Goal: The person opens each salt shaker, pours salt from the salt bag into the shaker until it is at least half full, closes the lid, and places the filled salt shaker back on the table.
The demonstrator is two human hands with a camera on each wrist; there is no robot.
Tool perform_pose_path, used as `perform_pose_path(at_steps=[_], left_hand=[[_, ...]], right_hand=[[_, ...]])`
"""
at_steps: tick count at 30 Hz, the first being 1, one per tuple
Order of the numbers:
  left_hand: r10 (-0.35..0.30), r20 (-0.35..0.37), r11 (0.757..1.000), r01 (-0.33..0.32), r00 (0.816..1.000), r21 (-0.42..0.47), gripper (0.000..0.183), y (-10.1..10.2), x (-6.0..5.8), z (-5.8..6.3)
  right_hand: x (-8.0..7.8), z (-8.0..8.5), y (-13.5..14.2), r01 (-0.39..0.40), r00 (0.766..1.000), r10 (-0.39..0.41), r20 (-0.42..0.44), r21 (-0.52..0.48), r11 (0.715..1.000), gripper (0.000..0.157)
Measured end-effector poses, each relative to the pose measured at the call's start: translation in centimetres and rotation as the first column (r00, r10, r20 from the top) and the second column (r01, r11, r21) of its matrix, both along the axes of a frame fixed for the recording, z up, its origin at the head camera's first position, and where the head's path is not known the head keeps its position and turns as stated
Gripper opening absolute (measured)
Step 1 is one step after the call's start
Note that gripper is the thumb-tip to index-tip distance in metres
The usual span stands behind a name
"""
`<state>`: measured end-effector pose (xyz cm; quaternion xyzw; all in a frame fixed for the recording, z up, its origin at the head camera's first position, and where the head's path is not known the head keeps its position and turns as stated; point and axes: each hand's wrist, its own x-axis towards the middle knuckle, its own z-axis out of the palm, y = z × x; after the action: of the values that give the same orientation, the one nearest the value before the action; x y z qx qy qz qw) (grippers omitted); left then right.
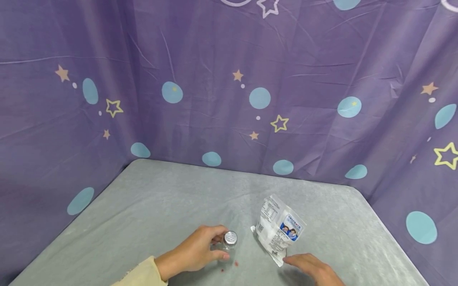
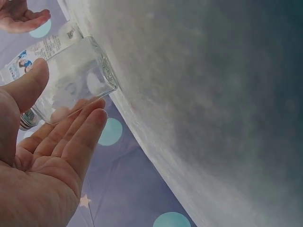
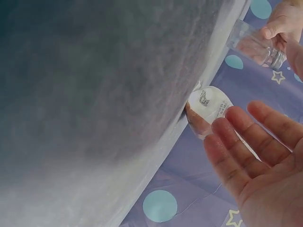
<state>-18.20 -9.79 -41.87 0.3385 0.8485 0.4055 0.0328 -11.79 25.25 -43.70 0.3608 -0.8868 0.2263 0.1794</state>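
Note:
A clear glass shaker jar (image 1: 230, 243) with a perforated metal cap stands upright on the grey cloth. My left hand (image 1: 196, 248) is around its left side, thumb and fingers spread apart. In the left wrist view the fingers (image 2: 78, 137) lie nearly straight beside the glass (image 2: 75, 78), and the thumb overlaps its other side. To the right, a white printed pouch (image 1: 277, 230) with a blue picture label stands tilted. My right hand (image 1: 313, 268) is by the pouch's lower right corner, its fingers extended in the right wrist view and holding nothing.
Two small red spots (image 1: 236, 263) mark the cloth in front of the jar. The grey cloth-covered table (image 1: 171, 190) ends at a purple curtain (image 1: 214, 51) with stars and blue dots, which surrounds it at the back and both sides.

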Motion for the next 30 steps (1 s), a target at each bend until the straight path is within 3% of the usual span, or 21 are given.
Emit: perform_pose_path(at_steps=[6, 11, 22, 30], left_hand=[[-0.023, 0.017, 1.0, 0.023, 1.0, 0.003, 0.036, 0.4, 0.2, 0.0], [-0.031, 0.038, 0.999, 0.031, 0.999, 0.008, 0.037, 0.7, 0.4, 0.1], [-0.034, -0.091, 0.999, 0.036, 0.995, 0.022, 0.039, 1.2, 0.9, -0.2], [-0.042, -0.101, 0.999, 0.045, 0.994, 0.03, 0.039, 1.6, 1.3, -0.2]], right_hand=[[0.0, 0.1, -0.3, 0.001, 1.0, -0.001, -0.025, -0.002, 1.0, 0.066], [0.1, 0.3, -0.7, 0.007, 1.0, -0.007, 0.022, -0.017, 1.0, 0.064], [0.2, 0.5, -1.2, 0.01, 1.0, -0.009, 0.024, -0.038, 0.999, 0.063], [0.4, 0.6, -2.0, 0.068, 0.996, -0.065, 0.059, -0.053, 0.996, 0.055]])
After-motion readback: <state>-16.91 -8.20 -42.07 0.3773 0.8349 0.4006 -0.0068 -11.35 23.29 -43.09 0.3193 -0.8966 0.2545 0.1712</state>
